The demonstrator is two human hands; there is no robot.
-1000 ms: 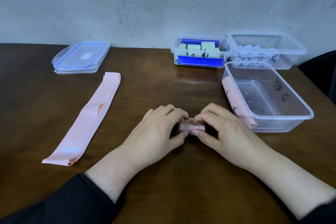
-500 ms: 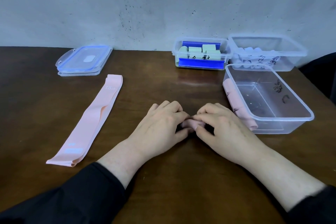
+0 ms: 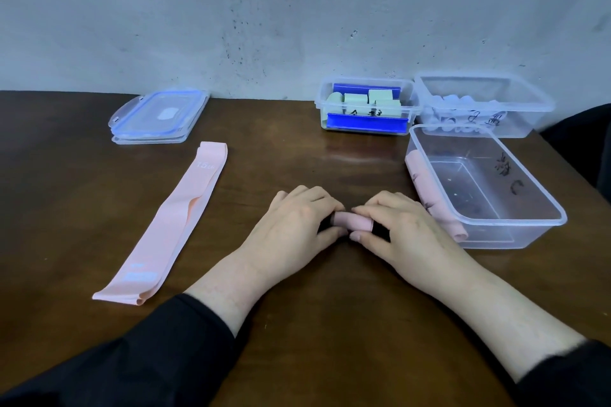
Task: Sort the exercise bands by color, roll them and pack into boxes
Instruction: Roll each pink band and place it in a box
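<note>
Bare surface [image 3: 297, 162] was left open between the flat pink band [image 3: 172, 218] on the left and the clear box [image 3: 515, 228] on the right. The far edge was blocked by stacked lids [image 3: 158, 116] and two more boxes [image 3: 367, 109].

I see a rolled pink band [image 3: 352, 221] centre-near; another pink band [image 3: 168, 225] lies flat to its left.

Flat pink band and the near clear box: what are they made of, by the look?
Flat pink band: looks like thin matte rubber or latex; lies limp with soft folds and printed white marks. Could be woven elastic, too far to tell.
Near clear box: rigid transparent plastic, glossy; table visible through its walls, moulded rim.
</note>
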